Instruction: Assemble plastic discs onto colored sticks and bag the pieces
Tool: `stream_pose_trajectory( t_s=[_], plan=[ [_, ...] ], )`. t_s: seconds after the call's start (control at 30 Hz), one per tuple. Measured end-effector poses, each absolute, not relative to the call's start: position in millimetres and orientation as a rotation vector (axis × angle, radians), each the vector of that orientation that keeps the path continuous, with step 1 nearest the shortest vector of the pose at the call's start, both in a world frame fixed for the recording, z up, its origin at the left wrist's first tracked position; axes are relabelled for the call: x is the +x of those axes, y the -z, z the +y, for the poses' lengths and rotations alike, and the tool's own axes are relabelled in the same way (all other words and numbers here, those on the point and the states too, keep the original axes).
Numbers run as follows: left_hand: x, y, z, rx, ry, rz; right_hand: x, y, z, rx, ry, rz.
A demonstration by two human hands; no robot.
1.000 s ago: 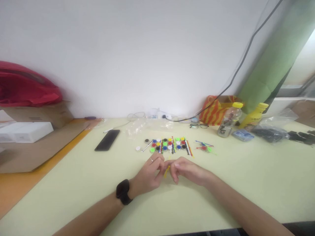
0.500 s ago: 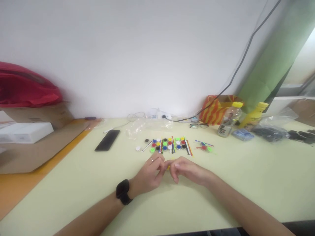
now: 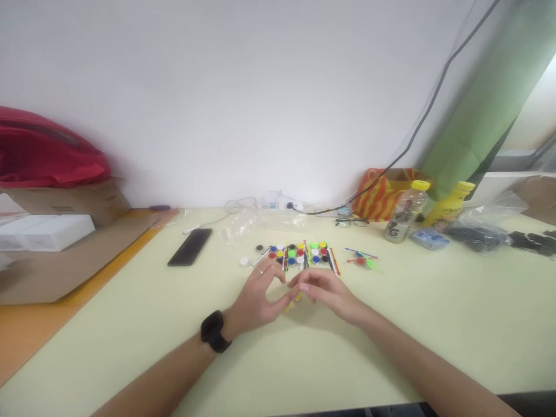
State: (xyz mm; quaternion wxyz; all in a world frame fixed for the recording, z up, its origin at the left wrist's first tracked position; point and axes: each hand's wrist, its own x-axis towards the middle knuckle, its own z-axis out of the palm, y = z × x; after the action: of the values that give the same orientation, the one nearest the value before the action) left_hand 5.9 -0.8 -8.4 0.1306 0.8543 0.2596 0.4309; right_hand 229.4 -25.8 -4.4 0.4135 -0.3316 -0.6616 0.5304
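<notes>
A small yellow plastic piece (image 3: 297, 297) sits between my two hands above the table, mostly covered by fingers. My left hand (image 3: 263, 295), with a ring and a black watch, has its thumb against the piece and its index finger bent and lifted away. My right hand (image 3: 328, 292) pinches at the same piece with thumb and fingertips. Just beyond the hands, round coloured discs (image 3: 299, 253) lie in grouped rows, with thin coloured arrow-shaped sticks (image 3: 333, 262) between the groups. Another few pieces, among them a red disc (image 3: 360, 262), lie to the right.
A black phone (image 3: 190, 247) lies to the left. At the back are clear plastic wrap (image 3: 243, 226), glasses (image 3: 351, 222) and a cable. On the right stand a clear bottle (image 3: 406, 211), a yellow bottle (image 3: 452, 205) and a striped bag (image 3: 373, 197). Cardboard (image 3: 73, 260) covers the left side.
My left index finger has lifted away from the thumb, opening a gap. The right fingers have shifted from hanging down to a pinch, and more of the yellow piece shows.
</notes>
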Motion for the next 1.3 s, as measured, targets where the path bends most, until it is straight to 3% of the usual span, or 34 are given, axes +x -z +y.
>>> stream_pose_trajectory(
  t_s=[0.1, 0.2, 0.33, 0.5, 0.77, 0.93, 1.07, 1.3],
  plan=[
    [-3.2, 3.9, 14.0, 2.432, -1.376, 0.941, 230.1, 9.2, -25.4, -1.026, -0.878, -1.913],
    [-16.1, 7.1, 34.2, 2.377, -1.439, 1.300, 231.8, 12.5, -25.3, -1.049, -0.679, -2.177],
    [-32.1, 21.8, 57.2, 2.341, -1.195, 1.676, 233.7, 10.0, -26.5, -1.131, -0.656, -2.284],
    [-40.3, 39.2, 69.7, 2.330, -0.957, 1.707, 238.0, 5.1, -27.7, -1.213, -0.747, -2.234],
    [-43.2, 43.0, 74.0, 2.328, -0.951, 1.546, 281.2, -4.4, -1.1, -1.408, -0.484, -1.903],
    [-45.2, 46.2, 77.8, 2.298, -0.977, 1.561, 324.8, -9.2, 19.0, -1.785, -0.242, -1.759],
    [-45.8, 47.4, 78.6, 2.270, -0.992, 1.596, 340.2, -4.4, 22.6, -2.039, -0.269, -1.959],
    [-45.1, 45.1, 75.4, 2.170, -0.957, 1.684, 343.5, 0.3, 17.6, -2.038, -0.384, -2.064]
  ],
)
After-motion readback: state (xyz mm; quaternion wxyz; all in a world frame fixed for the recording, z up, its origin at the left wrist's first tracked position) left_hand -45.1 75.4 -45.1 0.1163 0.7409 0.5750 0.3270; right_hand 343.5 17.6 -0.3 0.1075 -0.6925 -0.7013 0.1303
